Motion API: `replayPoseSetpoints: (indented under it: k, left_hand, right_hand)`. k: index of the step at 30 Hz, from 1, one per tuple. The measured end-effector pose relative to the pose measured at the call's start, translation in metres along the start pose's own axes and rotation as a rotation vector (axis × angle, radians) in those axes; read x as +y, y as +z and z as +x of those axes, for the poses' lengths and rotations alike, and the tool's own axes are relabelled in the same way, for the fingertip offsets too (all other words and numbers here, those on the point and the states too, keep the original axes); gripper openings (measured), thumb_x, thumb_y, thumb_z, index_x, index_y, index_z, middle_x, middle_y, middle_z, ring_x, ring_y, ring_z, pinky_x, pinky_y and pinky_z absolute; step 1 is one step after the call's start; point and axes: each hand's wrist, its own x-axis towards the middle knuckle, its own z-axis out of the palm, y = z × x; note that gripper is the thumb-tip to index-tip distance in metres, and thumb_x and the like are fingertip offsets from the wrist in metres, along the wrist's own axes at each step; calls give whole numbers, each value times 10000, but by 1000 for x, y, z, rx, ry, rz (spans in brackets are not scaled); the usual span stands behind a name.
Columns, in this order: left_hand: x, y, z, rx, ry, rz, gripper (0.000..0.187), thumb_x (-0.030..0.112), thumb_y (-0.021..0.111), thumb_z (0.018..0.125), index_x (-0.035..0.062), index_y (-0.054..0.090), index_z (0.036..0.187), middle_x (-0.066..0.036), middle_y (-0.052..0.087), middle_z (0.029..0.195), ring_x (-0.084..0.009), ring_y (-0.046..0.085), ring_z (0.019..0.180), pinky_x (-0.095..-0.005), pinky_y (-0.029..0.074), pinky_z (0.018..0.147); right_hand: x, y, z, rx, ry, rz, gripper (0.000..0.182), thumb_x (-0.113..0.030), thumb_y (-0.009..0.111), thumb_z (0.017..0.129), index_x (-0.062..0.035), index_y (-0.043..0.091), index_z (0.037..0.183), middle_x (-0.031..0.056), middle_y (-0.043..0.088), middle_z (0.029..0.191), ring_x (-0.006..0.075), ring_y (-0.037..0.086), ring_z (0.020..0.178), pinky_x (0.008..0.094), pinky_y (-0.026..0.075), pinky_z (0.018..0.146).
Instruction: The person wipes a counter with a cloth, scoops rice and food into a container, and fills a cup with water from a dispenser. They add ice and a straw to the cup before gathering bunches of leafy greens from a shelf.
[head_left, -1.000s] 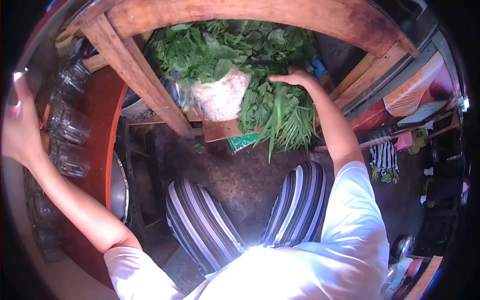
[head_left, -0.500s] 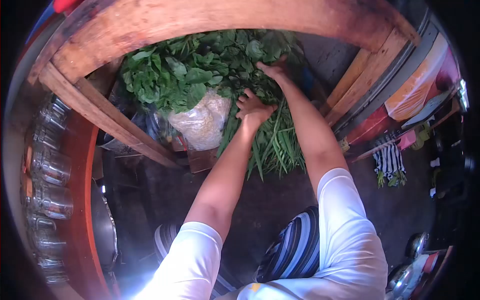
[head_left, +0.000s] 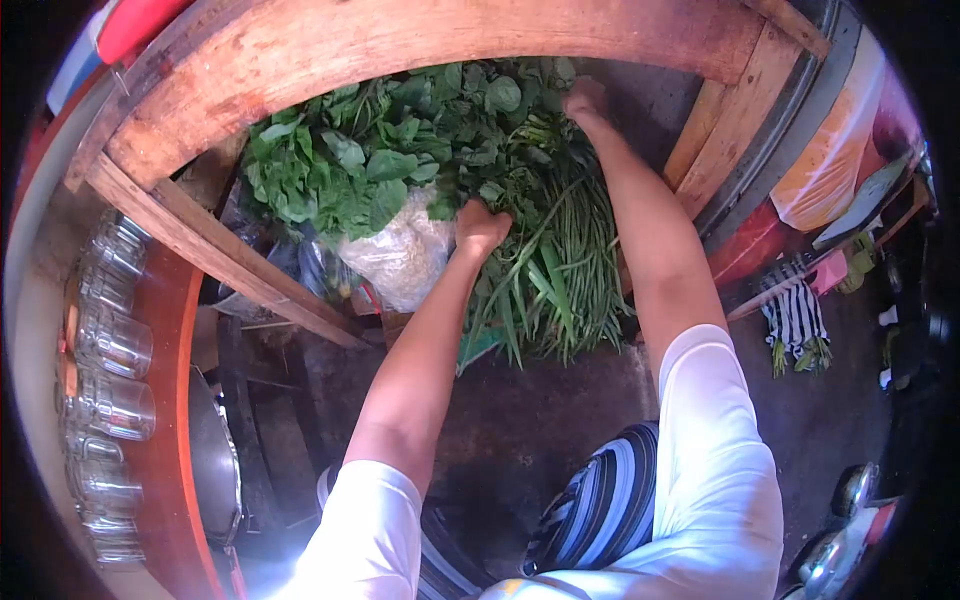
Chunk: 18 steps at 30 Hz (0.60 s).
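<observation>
A heap of leafy greens (head_left: 380, 150) fills the shelf under a wooden counter. Beside it lies a bunch of long green stalks (head_left: 560, 270), hanging over the shelf's front. My left hand (head_left: 480, 225) is closed in a fist on the greens where leaves meet stalks. My right hand (head_left: 585, 100) reaches deeper, pressed into the leaves at the far right of the heap; its fingers are partly buried. A clear plastic bag of pale material (head_left: 400, 260) sits under the leaves, just left of my left hand.
A curved wooden beam (head_left: 420, 40) arches over the shelf, with slanted wooden supports (head_left: 210, 250) on the left. Several glass mugs (head_left: 105, 350) stand in a row at far left. A metal basin (head_left: 215, 460) is beside them. Striped cloth (head_left: 795, 315) hangs at right.
My left hand came from the far left to the greens and has closed on them. My right hand pushed further back into the leaves. The view tilted forward.
</observation>
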Motion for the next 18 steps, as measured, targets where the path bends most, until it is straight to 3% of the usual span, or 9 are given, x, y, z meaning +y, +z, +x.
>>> replayPoseSetpoints:
  k: [1, 3, 5, 6, 9, 14, 16, 17, 18]
  left_hand:
    - [1, -3, 0, 11, -1, -10, 436, 294, 656, 667, -12, 662, 978, -262, 650, 1002, -379, 612, 1020, -417, 485, 873]
    - [-1, -10, -5, -1, 37, -163, 459, 288, 663, 667, -27, 648, 1002, -266, 649, 999, -388, 613, 1008, -413, 486, 859]
    - [13, -24, -26, 30, 14, -107, 445, 226, 668, 705, -52, 615, 1048, -247, 660, 994, -358, 638, 966, -382, 482, 849]
    - [14, -31, -39, 50, 59, -222, 430, 201, 660, 720, -55, 605, 1061, -237, 662, 996, -337, 639, 957, -372, 479, 852]
    - [7, -43, -79, 88, 112, -467, 397, 132, 639, 754, -60, 577, 1096, -207, 666, 1005, -280, 638, 938, -344, 470, 858]
    - [-30, -27, -107, 78, 48, -439, 441, 100, 641, 768, -66, 536, 1163, -198, 670, 981, -235, 640, 912, -327, 482, 828]
    - [-24, -22, -125, 3, -9, -293, 512, 122, 640, 775, -58, 487, 1228, -211, 668, 986, -263, 648, 896, -334, 494, 809]
    - [-7, -35, -129, -163, -179, 3, 590, 230, 641, 804, -51, 432, 1279, -226, 667, 975, -333, 649, 880, -369, 498, 821]
    - [-18, -37, -122, -38, 54, 272, 617, 283, 623, 817, -49, 416, 1294, -243, 659, 978, -351, 643, 894, -377, 492, 839]
  right_hand:
    - [-1, 1, 7, 88, 49, 62, 214, -181, 641, 776, 18, 680, 844, 212, 675, 920, 356, 669, 869, 427, 547, 731]
    - [-5, 5, 17, 251, 152, 177, 110, -75, 638, 718, -22, 707, 785, 211, 678, 825, 362, 672, 809, 438, 544, 717]
    - [-7, 7, 20, 358, 175, 220, 112, -86, 636, 726, -21, 707, 783, 241, 666, 849, 378, 665, 836, 458, 538, 729]
    - [-9, 6, 21, 412, 187, 243, 113, -92, 635, 729, -21, 707, 782, 255, 660, 861, 387, 661, 849, 469, 536, 735]
    - [-6, -4, 12, 253, 147, 248, 170, -135, 630, 755, -10, 694, 851, 273, 649, 845, 407, 652, 851, 481, 529, 753]
    - [3, 14, -10, 361, 172, 361, 261, -205, 595, 800, 14, 653, 929, 277, 640, 812, 443, 631, 830, 503, 516, 750]
    - [10, 25, -33, 339, 238, 377, 293, -235, 585, 813, -29, 633, 1016, 275, 638, 837, 449, 621, 844, 509, 500, 770]
    - [12, 30, -42, 327, 290, 373, 328, -254, 584, 819, -77, 623, 1092, 273, 638, 870, 448, 616, 863, 509, 487, 791]
    - [17, 42, -46, 377, 315, 406, 336, -256, 580, 821, -69, 617, 1097, 273, 638, 866, 450, 615, 860, 511, 485, 785]
